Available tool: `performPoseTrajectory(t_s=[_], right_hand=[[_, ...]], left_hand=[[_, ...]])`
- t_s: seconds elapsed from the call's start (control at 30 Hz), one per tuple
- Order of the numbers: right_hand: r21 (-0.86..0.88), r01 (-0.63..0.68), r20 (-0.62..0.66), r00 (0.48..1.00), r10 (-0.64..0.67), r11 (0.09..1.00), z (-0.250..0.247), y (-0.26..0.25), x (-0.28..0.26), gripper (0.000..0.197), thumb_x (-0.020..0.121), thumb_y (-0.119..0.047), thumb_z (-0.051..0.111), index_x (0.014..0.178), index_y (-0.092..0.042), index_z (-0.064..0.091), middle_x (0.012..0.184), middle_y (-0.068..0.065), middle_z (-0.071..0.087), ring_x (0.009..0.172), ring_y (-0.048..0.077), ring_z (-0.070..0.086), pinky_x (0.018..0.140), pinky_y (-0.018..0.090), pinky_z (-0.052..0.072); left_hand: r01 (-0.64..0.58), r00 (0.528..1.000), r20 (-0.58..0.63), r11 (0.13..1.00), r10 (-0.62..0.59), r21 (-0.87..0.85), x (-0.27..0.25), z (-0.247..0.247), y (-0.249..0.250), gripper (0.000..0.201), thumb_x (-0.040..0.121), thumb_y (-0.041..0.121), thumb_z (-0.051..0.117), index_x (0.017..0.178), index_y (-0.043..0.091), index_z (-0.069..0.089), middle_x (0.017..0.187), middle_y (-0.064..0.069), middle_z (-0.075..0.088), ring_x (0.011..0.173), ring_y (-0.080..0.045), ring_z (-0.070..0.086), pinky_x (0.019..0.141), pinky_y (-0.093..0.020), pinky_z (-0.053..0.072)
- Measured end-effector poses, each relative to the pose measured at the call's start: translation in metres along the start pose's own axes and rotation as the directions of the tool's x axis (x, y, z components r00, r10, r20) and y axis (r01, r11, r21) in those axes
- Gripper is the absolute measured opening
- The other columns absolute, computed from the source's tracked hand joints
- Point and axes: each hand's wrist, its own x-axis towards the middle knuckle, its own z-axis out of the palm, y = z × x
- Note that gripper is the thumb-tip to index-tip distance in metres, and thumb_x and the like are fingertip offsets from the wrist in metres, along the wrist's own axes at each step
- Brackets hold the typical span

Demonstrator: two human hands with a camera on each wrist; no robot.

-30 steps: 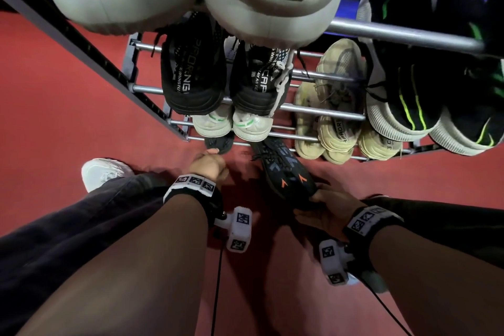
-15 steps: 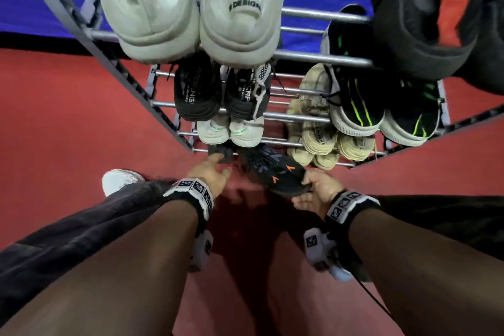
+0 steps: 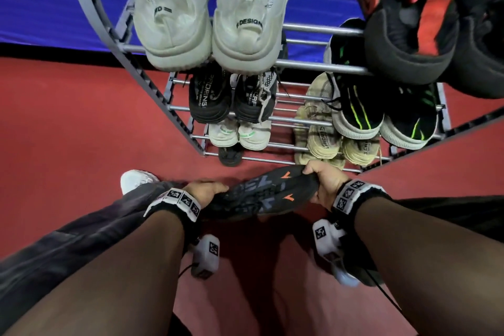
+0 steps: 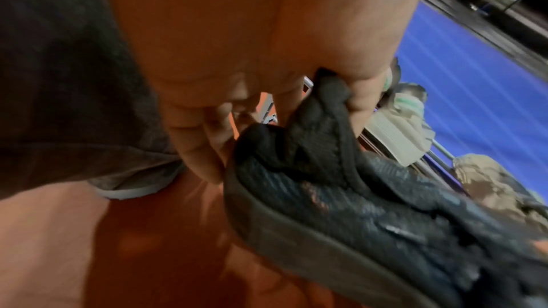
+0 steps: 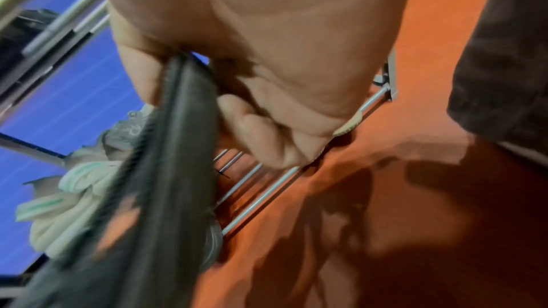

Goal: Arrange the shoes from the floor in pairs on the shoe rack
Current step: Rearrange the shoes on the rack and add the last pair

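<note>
Black knit shoe [image 3: 261, 194] looks light and floppy — left hand [image 3: 203, 192] pinches collar, right hand [image 3: 324, 183] grips sole edge — better held at stiffer heel.

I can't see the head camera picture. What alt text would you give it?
Seen from above, a person's left hand and right hand hold a black shoe with orange marks between them, over a red floor. Ahead stands a metal shoe rack, already holding pairs of white, black, beige and green-striped shoes.
</note>
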Motion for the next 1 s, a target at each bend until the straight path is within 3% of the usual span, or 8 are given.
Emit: performPoseTrajectory(t_s=[0.1,0.23,0.3,0.4,0.6,0.77,0.9,1.0], right_hand=[[0.096,-0.002,-0.128,0.992,0.014,0.995,0.01,-0.002,0.019,0.017,0.069,-0.028,0.073,0.071,-0.018,0.059,0.053,0.0,0.051,0.047,0.014,0.038,0.049,0.018,0.032],[0.11,-0.021,-0.161,0.986,0.039,0.994,0.021,-0.001,0.037,0.013,0.091,-0.022,0.068,0.081,-0.018,0.06,0.057,-0.002,0.053,0.051,0.011,0.042,0.042,0.021,0.043],[0.12,-0.03,-0.106,0.993,0.043,0.992,0.031,0.0,0.039,0.003,0.095,-0.016,0.063,0.093,-0.014,0.064,0.081,0.004,0.063,0.063,0.014,0.051,0.055,0.027,0.052],[0.137,-0.046,-0.026,0.998,0.05,0.99,0.045,0.007,0.039,0.022,0.098,-0.013,0.058,0.119,-0.008,0.062,0.121,0.012,0.06,0.096,0.026,0.062,0.075,0.035,0.054],[-0.153,-0.168,0.163,0.968,0.192,0.974,0.064,0.029,0.028,0.022,0.096,-0.033,0.068,0.107,-0.014,0.063,0.098,0.007,0.064,0.088,0.03,0.067,0.099,0.054,0.055],[-0.149,-0.171,0.262,0.943,0.205,0.974,0.07,0.04,0.02,0.04,0.092,-0.048,0.07,0.11,-0.012,0.068,0.108,0.015,0.065,0.091,0.038,0.068,0.087,0.048,0.06],[-0.122,-0.137,0.26,0.952,0.165,0.983,0.073,0.041,0.023,0.055,0.089,-0.038,0.078,0.132,-0.01,0.059,0.112,0.02,0.067,0.081,0.039,0.074,0.074,0.045,0.064],[-0.033,-0.081,0.206,0.975,0.086,0.996,0.078,0.039,0.034,0.046,0.093,-0.017,0.074,0.132,-0.001,0.058,0.099,0.023,0.071,0.065,0.033,0.071,0.063,0.041,0.064]], left_hand=[[0.016,0.996,0.085,0.995,-0.024,0.097,-0.004,-0.009,-0.001,0.005,0.087,0.011,0.075,0.086,0.015,0.071,0.103,-0.004,0.07,0.096,-0.021,0.057,0.079,-0.024,0.042],[0.055,0.975,0.204,0.981,-0.093,0.188,-0.006,-0.018,-0.011,0.036,0.088,0.013,0.077,0.123,0.007,0.072,0.123,-0.009,0.071,0.105,-0.023,0.064,0.094,-0.03,0.05],[0.101,0.958,0.245,0.976,-0.148,0.192,-0.005,-0.018,-0.019,0.041,0.09,0.013,0.074,0.129,0.001,0.066,0.125,-0.018,0.069,0.104,-0.029,0.066,0.089,-0.034,0.054],[0.243,0.915,0.336,0.97,-0.224,-0.016,-0.012,-0.012,-0.025,0.019,0.095,0.002,0.066,0.114,-0.003,0.067,0.098,-0.021,0.074,0.086,-0.034,0.07,0.069,-0.04,0.063],[0.339,0.914,0.337,0.878,-0.224,-0.338,-0.002,0.013,-0.025,0.015,0.098,0.0,0.063,0.11,-0.006,0.069,0.091,-0.016,0.078,0.085,-0.027,0.075,0.061,-0.037,0.065],[0.258,0.949,0.295,0.817,-0.113,-0.516,-0.001,0.039,-0.008,0.016,0.093,-0.005,0.068,0.108,-0.004,0.066,0.073,-0.01,0.077,0.075,-0.027,0.073,0.074,-0.046,0.063],[0.236,0.958,0.27,0.803,-0.097,-0.547,0.012,0.055,-0.002,0.034,0.089,0.0,0.075,0.118,-0.004,0.058,0.105,-0.026,0.071,0.084,-0.037,0.071,0.073,-0.05,0.063],[0.224,0.968,0.224,0.786,-0.111,-0.576,0.024,0.064,-0.002,0.043,0.09,0.005,0.076,0.127,-0.005,0.056,0.119,-0.029,0.069,0.097,-0.043,0.07,0.078,-0.055,0.062]])
